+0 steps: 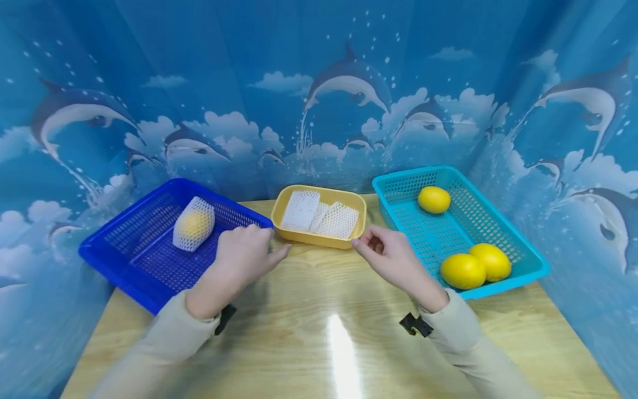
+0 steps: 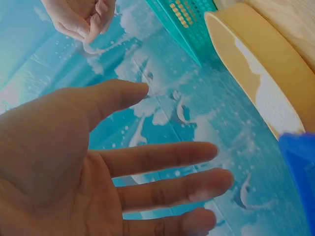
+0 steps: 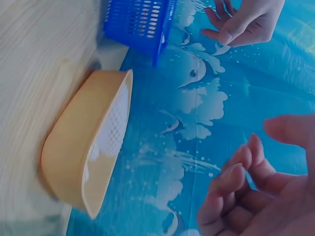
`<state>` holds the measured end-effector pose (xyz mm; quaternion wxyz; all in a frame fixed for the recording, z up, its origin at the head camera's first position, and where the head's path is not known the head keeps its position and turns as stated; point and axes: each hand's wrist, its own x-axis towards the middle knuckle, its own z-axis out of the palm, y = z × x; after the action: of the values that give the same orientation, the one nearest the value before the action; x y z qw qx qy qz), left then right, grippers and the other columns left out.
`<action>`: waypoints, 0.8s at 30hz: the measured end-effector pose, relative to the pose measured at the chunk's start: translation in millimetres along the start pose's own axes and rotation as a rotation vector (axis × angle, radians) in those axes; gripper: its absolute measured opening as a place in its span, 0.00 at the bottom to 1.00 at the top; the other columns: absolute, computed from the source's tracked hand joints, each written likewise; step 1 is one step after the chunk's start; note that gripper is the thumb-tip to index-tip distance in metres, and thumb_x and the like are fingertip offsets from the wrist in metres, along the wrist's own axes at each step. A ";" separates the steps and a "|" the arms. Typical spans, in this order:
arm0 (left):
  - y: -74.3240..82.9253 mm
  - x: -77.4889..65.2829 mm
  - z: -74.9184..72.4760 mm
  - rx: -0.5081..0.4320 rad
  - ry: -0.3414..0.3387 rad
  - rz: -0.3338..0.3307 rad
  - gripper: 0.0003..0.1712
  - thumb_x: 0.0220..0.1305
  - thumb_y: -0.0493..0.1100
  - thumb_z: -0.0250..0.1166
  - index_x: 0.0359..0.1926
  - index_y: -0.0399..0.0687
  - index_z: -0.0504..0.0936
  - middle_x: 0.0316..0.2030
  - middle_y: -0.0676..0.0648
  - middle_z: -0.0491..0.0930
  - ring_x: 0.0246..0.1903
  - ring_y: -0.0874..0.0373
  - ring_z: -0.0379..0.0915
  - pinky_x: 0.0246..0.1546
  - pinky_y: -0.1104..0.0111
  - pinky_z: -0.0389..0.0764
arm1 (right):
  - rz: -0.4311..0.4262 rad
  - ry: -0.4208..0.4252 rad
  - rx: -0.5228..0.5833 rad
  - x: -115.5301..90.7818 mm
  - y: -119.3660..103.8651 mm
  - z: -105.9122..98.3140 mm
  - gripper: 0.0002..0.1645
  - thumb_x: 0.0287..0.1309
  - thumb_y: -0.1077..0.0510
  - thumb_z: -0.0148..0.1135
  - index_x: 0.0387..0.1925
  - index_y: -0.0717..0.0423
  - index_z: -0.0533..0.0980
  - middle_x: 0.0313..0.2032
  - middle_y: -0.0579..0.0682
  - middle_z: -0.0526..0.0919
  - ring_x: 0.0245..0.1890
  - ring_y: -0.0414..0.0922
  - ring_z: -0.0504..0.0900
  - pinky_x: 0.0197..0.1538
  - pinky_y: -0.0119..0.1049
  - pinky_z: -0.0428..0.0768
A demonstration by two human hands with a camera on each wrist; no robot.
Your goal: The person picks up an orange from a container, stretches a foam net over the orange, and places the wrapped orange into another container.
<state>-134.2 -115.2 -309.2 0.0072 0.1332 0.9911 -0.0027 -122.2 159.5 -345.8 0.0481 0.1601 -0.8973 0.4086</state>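
Observation:
My left hand [image 1: 245,252] hovers by the right edge of the dark blue basket [image 1: 119,271], its fingers spread and nothing in them in the left wrist view. Inside that basket lies a yellow fruit, lemon-like, wrapped in a white foam net [image 1: 194,224]. My right hand [image 1: 386,252] is beside the front right corner of the small yellow basin [image 1: 319,239], its fingers loosely curled and holding nothing. Several white foam nets [image 1: 339,220] lie folded in the basin. Right of that hand, the turquoise basket [image 1: 535,269] holds three bare yellow fruits, one a lemon-like fruit [image 1: 434,199] at the back.
All three containers stand along the back of a light wooden table [image 1: 309,332]. Behind them hangs a blue curtain [image 1: 239,72] printed with dolphins. A black strap piece [image 1: 416,325] shows at the right wrist.

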 end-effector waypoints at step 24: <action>95.0 45.0 9.4 -0.061 0.751 0.300 0.21 0.65 0.52 0.61 0.18 0.48 0.76 0.16 0.49 0.74 0.16 0.54 0.66 0.12 0.67 0.65 | -0.326 0.171 -0.378 51.2 89.8 -114.8 0.04 0.66 0.63 0.58 0.40 0.61 0.73 0.35 0.52 0.76 0.33 0.47 0.72 0.37 0.41 0.72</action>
<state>-152.4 -11.7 -319.6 -0.3512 0.2679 0.8939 0.0767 -204.9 288.0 -323.1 0.2180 0.2557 -0.9127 0.2325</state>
